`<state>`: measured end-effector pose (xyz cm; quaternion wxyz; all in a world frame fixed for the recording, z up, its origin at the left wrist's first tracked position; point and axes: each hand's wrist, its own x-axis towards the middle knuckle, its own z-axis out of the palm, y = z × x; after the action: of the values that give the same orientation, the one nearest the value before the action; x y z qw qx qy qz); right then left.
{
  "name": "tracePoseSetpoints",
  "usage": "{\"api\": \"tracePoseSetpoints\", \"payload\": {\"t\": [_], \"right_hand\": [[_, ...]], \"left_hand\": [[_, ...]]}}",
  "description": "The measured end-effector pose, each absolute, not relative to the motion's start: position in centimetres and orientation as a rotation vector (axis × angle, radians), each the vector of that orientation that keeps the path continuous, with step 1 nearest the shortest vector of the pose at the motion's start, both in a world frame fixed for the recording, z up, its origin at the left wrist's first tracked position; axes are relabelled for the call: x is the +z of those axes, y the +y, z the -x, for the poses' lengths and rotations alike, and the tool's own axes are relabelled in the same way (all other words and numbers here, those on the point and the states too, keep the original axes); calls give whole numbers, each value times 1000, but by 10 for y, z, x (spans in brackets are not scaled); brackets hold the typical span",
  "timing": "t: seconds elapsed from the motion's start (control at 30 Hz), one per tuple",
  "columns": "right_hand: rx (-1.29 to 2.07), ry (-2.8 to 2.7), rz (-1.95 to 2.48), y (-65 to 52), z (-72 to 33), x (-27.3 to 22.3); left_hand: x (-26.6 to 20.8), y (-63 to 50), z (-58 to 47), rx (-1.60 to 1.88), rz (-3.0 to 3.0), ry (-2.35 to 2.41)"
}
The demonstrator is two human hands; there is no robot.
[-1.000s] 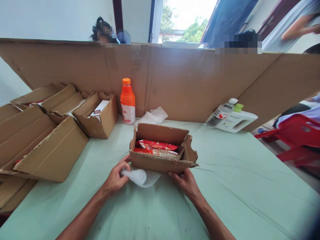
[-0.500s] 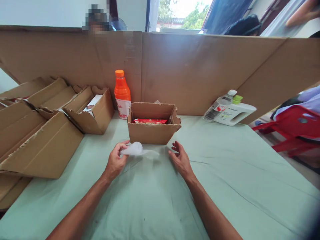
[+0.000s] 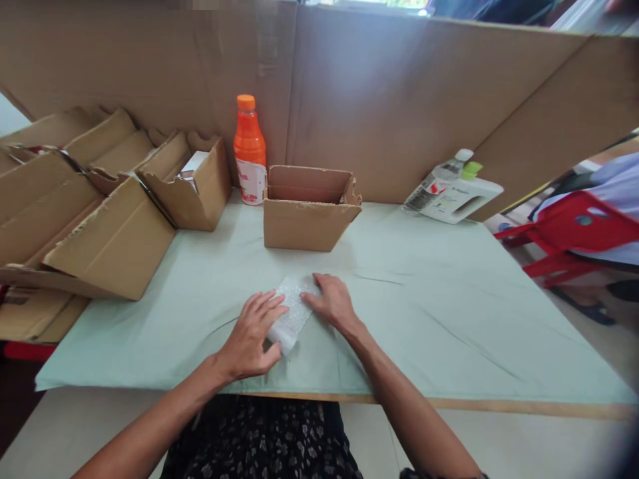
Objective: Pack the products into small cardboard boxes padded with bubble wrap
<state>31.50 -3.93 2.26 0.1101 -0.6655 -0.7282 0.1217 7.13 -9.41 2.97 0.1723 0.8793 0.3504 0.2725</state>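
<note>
A small piece of clear bubble wrap [image 3: 293, 311] lies on the green cloth near the table's front edge. My left hand [image 3: 255, 332] rests across its left side with fingers spread and the thumb apart. At its upper right edge is my right hand [image 3: 333, 303], thumb on top of the wrap and the fingers curled at the edge, partly hidden. Beyond both hands stands an open cardboard box [image 3: 302, 225]; only a little red shows inside it.
An orange bottle [image 3: 249, 150] stands behind the box, before a cardboard partition [image 3: 399, 93]. More open boxes [image 3: 120, 253] crowd the left side. At the back right, a clear plastic bottle [image 3: 436, 183] leans by a white jug [image 3: 466, 199]. A red chair [image 3: 589, 226] stands beyond the table.
The view has tilted downward. The bubble wrap, held up in my left hand before, now lies on the table nearer to me. My right hand has come in to touch it.
</note>
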Motion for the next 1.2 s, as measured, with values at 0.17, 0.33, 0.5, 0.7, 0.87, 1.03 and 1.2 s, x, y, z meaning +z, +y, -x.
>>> {"api": "tracePoseSetpoints", "payload": {"t": [0.17,0.33,0.5,0.7,0.87,1.03,1.2], "right_hand": [[210,-2242,1882,-27,-290,35],[44,-2192,1905,4,-289,47],[30,-2282,1861,20,-282,42],[24,-2287,1936,26,-286,25],[9,-2260,1945,30,-283,13],[-31,-2242,1916,29,-278,10],[-59,-2217,1891,31,-278,7]], "left_hand": [[35,-108,-80,410,-2620,989],[52,-134,-71,627,-2568,939],[49,-104,-84,766,-2537,1110],[31,-120,-89,460,-2590,832],[32,-159,-69,720,-2456,792],[32,-158,-71,822,-2330,1145],[29,-178,-73,638,-2320,809]]}}
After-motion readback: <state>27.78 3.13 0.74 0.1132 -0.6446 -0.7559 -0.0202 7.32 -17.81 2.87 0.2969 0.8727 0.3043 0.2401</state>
